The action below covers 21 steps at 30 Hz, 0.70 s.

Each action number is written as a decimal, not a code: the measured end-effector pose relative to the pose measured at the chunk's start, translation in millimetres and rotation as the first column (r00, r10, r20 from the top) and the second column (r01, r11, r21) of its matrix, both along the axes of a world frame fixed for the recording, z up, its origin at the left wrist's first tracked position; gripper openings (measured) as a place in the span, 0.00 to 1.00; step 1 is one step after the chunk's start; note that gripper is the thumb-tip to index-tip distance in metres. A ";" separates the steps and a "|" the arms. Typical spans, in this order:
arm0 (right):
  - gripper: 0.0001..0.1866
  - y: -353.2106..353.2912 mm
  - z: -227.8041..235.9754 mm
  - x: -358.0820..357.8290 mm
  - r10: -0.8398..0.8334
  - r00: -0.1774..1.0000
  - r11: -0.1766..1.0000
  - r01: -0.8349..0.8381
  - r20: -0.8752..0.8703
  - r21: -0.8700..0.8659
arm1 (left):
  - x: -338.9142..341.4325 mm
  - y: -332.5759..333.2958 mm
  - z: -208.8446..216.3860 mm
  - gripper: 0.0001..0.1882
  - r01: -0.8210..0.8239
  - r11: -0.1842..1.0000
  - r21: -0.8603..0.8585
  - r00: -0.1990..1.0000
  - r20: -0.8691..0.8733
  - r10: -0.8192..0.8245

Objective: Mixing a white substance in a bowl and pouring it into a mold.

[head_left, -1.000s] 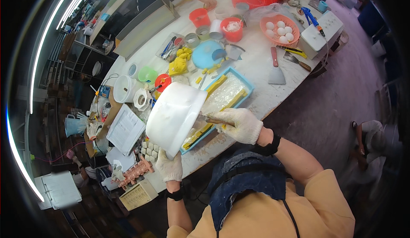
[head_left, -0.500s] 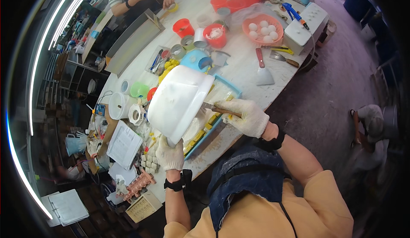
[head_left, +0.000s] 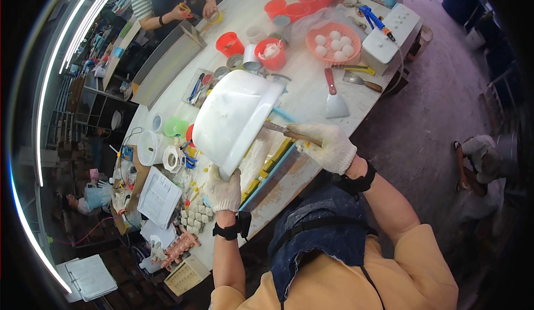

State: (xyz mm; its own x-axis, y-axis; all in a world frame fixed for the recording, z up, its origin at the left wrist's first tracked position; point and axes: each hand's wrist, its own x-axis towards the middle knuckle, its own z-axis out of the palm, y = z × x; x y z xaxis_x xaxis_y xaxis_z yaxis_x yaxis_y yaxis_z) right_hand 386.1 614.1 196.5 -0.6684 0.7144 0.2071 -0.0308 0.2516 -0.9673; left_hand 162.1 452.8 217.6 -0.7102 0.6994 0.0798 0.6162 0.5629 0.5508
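A white, smooth, bowl-like shell [head_left: 231, 121] with a wide rim is tilted above the table, its rounded outside facing up. My left hand [head_left: 223, 192], in a pale knit glove, grips its near lower edge. In my gloved right hand [head_left: 327, 147] is a scraper [head_left: 303, 137] with a wooden handle; its narrow metal blade reaches to the shell's rim on the right. Whether the blade tip touches is hard to make out. Below the shell lies a blue tray [head_left: 269, 180] with yellow blocks along its edge and a whitish sheet, partly hidden.
Red cups [head_left: 229, 44], a pink basket [head_left: 312, 51] of white balls, a wide red-handled scraper [head_left: 336, 101] and a white box [head_left: 394, 32] stand farther off. Papers [head_left: 159, 197] and grey cubes [head_left: 196, 216] lie left. Another person [head_left: 167, 10] works across the table.
My right hand has drawn slightly to the right with the scraper, and more of its blade shows. The view has shifted a little; the shell now covers the light-blue round thing behind it.
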 end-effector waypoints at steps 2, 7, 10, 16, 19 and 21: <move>0.22 3.9 5.7 2.7 -0.015 0.996 0.997 0.009 0.085 0.074 | 0.8 5.6 -1.1 0.18 0.006 1.000 0.015 1.000 -0.012 -0.006; 0.22 12.1 0.9 8.2 -0.031 0.997 0.999 0.029 0.072 0.035 | 7.1 19.5 -0.1 0.19 0.017 1.000 -0.001 1.000 0.007 -0.017; 0.21 16.5 -1.6 9.8 -0.035 0.997 0.998 0.032 0.072 0.051 | 9.7 21.7 -0.4 0.20 0.012 1.000 -0.002 1.000 0.010 -0.012; 0.22 21.9 -1.7 6.6 -0.012 0.998 0.994 0.005 0.065 0.112 | 12.8 8.3 -6.2 0.21 -0.004 1.000 0.016 1.000 -0.021 0.005; 0.22 20.9 -2.8 2.2 0.050 0.998 0.997 -0.051 0.024 0.061 | 17.7 -4.7 -5.6 0.21 -0.057 0.998 -0.026 0.998 -0.016 0.056; 0.23 19.9 -1.1 -2.0 0.109 0.994 0.994 -0.109 -0.007 0.017 | 20.9 -14.2 -3.4 0.20 -0.094 0.994 -0.049 0.993 -0.081 0.090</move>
State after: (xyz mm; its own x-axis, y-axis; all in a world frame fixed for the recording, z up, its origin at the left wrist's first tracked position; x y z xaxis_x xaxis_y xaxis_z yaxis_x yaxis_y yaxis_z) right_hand 384.1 634.1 195.5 -0.7403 0.6340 0.2239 -0.0663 0.2626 -0.9626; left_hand 183.0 438.5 214.2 -0.7647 0.6361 0.1026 0.6007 0.6462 0.4707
